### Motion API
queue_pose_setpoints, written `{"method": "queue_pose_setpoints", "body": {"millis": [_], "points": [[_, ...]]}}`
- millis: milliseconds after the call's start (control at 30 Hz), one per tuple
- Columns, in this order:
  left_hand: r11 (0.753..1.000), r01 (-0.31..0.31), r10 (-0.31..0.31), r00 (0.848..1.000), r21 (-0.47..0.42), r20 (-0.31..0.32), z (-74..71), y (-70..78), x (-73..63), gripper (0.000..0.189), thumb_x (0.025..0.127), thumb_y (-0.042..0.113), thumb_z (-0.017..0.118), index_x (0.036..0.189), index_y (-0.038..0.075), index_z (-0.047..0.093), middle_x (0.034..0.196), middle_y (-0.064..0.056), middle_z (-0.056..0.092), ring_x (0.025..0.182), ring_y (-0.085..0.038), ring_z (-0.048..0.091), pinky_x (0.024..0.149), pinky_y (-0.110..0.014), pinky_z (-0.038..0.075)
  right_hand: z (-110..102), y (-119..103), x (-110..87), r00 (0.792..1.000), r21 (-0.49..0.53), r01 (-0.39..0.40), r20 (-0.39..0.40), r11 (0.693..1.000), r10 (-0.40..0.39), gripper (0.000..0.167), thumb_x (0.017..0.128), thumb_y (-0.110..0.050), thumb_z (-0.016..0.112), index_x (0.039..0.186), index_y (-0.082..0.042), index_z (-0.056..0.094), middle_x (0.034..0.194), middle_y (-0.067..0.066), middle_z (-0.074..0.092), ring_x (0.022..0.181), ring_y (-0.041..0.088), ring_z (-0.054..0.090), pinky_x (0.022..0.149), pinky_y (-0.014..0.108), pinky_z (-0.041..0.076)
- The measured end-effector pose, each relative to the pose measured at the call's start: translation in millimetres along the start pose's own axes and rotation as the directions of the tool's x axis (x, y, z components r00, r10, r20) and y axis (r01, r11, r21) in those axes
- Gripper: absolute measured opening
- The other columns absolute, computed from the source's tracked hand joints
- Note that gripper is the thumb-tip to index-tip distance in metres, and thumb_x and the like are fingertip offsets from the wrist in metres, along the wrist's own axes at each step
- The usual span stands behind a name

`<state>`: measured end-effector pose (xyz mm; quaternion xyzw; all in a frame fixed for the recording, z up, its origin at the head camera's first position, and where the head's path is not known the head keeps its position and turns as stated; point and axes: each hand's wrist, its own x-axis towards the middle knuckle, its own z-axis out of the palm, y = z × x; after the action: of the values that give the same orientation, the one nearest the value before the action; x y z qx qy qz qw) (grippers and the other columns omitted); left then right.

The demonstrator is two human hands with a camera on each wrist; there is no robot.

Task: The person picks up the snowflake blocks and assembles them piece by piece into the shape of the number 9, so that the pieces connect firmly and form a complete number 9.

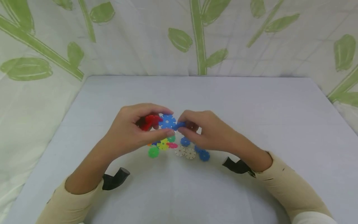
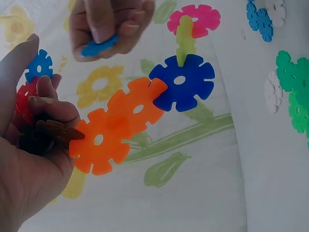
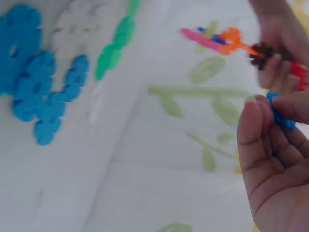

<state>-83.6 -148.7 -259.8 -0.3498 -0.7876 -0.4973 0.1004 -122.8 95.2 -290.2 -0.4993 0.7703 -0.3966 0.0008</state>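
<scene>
My left hand point(image 1: 134, 127) grips a linked chain of notched plastic flower discs. A light blue disc point(image 1: 167, 116) stands at its upper end between thumb and index finger, beside a red disc point(image 1: 152, 119). In the left wrist view the chain runs on through a brown disc point(image 2: 60, 132), orange discs point(image 2: 89, 157), a dark blue disc point(image 2: 195, 84), a yellow disc point(image 2: 186, 46) and a pink disc point(image 2: 207, 21). My right hand point(image 1: 212, 130) pinches another blue disc point(image 1: 181, 124) between thumb and fingers, its edge right at the left hand's blue disc.
Below the hands on the pale table point(image 1: 173, 193) lie white discs point(image 1: 193, 154), several blue discs point(image 1: 205, 158) and a green disc point(image 1: 151, 152). Black curved mounts point(image 1: 116, 180) stick out from the sleeve cuffs. A leaf-patterned cloth point(image 1: 139, 53) hangs behind the table.
</scene>
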Motion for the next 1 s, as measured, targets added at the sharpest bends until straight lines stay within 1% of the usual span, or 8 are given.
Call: {"method": "queue_pose_setpoints", "body": {"millis": [67,167,300,533,633,767,933,1000], "points": [[1.0,0.011,-0.011,1.0,0.029,0.003,0.0,-0.5,0.2,0.043,0.074,0.0,0.087,0.114,0.008,0.073,0.079,0.009,0.06,0.061,-0.013,0.05,0.049,-0.024,0.041,-6.3,-9.4,-2.3,0.997,0.038,0.028,-0.068,0.999,-0.025,0.015,0.092,-0.002,0.069,0.105,-0.006,0.063,0.088,-0.007,0.066,0.074,0.003,0.06,0.067,0.025,0.056],[0.998,0.034,-0.034,0.999,0.049,0.014,0.5,-0.2,-0.3,0.043,0.076,0.003,0.087,0.115,0.009,0.072,0.079,0.009,0.06,0.064,-0.013,0.052,0.05,-0.024,0.042,-10.5,-19.3,-4.3,0.992,0.051,0.047,-0.117,0.998,-0.041,0.016,0.091,0.0,0.069,0.105,-0.006,0.064,0.088,-0.007,0.067,0.073,0.004,0.06,0.067,0.026,0.057],[0.998,0.036,-0.038,0.999,0.057,0.027,1.6,0.8,-0.8,0.043,0.076,0.005,0.087,0.115,0.008,0.072,0.082,0.006,0.063,0.066,-0.012,0.054,0.052,-0.024,0.045,-11.4,-24.3,-5.9,0.992,-0.002,0.053,-0.117,0.999,-0.052,0.017,0.09,0.0,0.071,0.105,-0.005,0.064,0.087,-0.007,0.067,0.073,0.001,0.06,0.067,0.023,0.056],[0.999,0.006,-0.008,0.999,0.054,0.038,3.4,0.7,-0.1,0.044,0.075,0.004,0.088,0.115,0.007,0.072,0.086,0.009,0.064,0.068,-0.011,0.056,0.053,-0.023,0.046,-11.3,-22.2,-6.7,0.978,-0.112,0.145,-0.132,0.983,-0.159,0.021,0.086,0.004,0.074,0.104,-0.002,0.065,0.086,0.0,0.064,0.069,0.006,0.054,0.059,0.019,0.049],[0.997,-0.015,0.012,0.999,0.08,0.036,3.8,-0.1,0.5,0.044,0.075,0.005,0.089,0.115,0.007,0.072,0.087,0.009,0.065,0.068,-0.012,0.056,0.053,-0.022,0.046,-10.9,-21.3,-6.2,0.971,-0.147,0.166,-0.15,0.975,-0.188,0.021,0.085,0.003,0.074,0.104,-0.001,0.066,0.085,0.001,0.064,0.068,0.008,0.052,0.056,0.02,0.048],[0.992,-0.04,0.037,0.999,0.119,0.029,3.8,-1.4,1.2,0.044,0.074,0.008,0.089,0.115,0.007,0.072,0.086,0.009,0.065,0.068,-0.011,0.055,0.053,-0.022,0.044,-11.1,-20.8,-5.9,0.966,-0.178,0.166,-0.168,0.97,-0.196,0.019,0.085,0.001,0.073,0.103,-0.001,0.065,0.083,0.001,0.064,0.065,0.007,0.05,0.054,0.021,0.046],[0.993,-0.04,0.035,0.998,0.111,0.043,4.8,-2.6,0.7,0.044,0.075,0.008,0.089,0.116,0.007,0.071,0.09,0.009,0.067,0.067,-0.011,0.054,0.052,-0.022,0.042,-11.0,-21.4,-5.4,0.966,-0.195,0.175,-0.153,0.965,-0.206,0.02,0.085,0.001,0.073,0.103,-0.001,0.063,0.082,0.001,0.064,0.063,0.007,0.051,0.055,0.018,0.047],[0.994,-0.038,0.032,0.998,0.106,0.05,5.1,-2.5,0.5,0.044,0.075,0.009,0.089,0.116,0.007,0.071,0.094,0.008,0.069,0.069,-0.011,0.055,0.054,-0.022,0.045,-10.9,-21.9,-5.3,0.965,-0.207,0.183,-0.147,0.961,-0.215,0.02,0.085,0.001,0.074,0.103,0.0,0.063,0.082,0.002,0.065,0.063,0.007,0.052,0.056,0.018,0.047]]}}
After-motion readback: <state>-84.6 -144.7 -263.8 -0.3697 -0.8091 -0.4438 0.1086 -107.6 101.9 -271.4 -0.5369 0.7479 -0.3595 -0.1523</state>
